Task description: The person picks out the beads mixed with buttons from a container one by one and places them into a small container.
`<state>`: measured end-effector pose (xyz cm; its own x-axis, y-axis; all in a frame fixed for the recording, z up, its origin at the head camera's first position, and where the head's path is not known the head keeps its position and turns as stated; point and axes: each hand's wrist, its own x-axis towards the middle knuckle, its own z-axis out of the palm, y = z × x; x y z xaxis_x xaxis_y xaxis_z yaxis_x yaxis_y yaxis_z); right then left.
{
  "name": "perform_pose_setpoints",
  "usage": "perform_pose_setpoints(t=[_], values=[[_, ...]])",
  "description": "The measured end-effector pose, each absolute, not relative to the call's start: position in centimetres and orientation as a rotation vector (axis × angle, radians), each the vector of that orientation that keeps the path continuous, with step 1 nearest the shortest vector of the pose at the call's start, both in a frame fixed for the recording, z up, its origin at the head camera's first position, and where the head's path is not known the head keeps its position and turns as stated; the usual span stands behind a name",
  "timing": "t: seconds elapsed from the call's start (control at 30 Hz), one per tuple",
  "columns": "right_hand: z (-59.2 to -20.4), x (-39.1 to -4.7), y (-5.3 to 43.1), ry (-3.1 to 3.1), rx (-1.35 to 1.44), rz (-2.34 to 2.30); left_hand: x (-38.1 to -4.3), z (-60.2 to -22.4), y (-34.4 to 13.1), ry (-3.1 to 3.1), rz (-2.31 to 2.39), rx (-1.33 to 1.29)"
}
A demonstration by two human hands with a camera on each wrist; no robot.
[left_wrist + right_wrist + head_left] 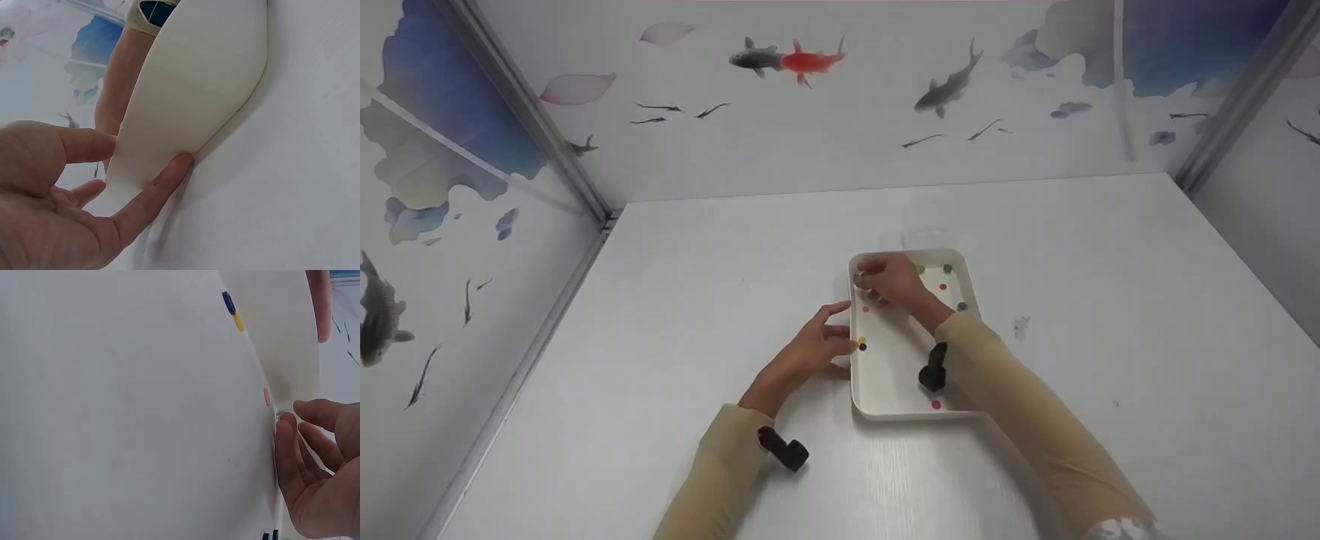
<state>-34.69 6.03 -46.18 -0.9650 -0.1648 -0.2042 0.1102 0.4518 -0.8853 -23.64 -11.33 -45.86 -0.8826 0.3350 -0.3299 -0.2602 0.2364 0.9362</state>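
A white rectangular tray (pixel 889 382) lies on the table with several small coloured discs in it. My right hand (pixel 892 279) reaches into its far left corner. Thumb and fingertips pinch a small green translucent piece (pixel 280 415) against the side wall, mostly hidden by the fingers. A pink disc (pixel 267 396) lies close by. My left hand (pixel 814 349) touches the tray's left wall from outside. In the left wrist view its fingers are fairly straight, one fingertip (pixel 183 161) low on the wall and another at the rim. Beside that hand, inside, sit a yellow disc (pixel 238 322) and a navy disc (pixel 229 302).
A red disc (pixel 943 286), a green disc (pixel 947 268), a dark blue disc (pixel 962 306) and a magenta disc (pixel 936 405) are elsewhere in the tray. Behind it stands a clear container (pixel 926 236). Fish-patterned panels (pixel 847 112) enclose the white table (pixel 697 300).
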Motion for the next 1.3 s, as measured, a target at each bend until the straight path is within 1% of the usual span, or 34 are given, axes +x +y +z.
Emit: perform_pose_setpoints(t=[0.6,0.83,1.3], values=[[-46.4,-34.08,5.19,2.649,-0.165,-1.417,-23.6,-45.78,-11.38,2.048,1.684,0.053],[-46.61,-33.85,5.39,2.722,-0.263,-1.429,-23.49,-45.83,-11.42,2.04,1.704,0.1],[-46.58,-34.11,5.39,2.759,-0.279,-1.352,-23.54,-45.82,-11.28,2.065,1.682,0.074]])
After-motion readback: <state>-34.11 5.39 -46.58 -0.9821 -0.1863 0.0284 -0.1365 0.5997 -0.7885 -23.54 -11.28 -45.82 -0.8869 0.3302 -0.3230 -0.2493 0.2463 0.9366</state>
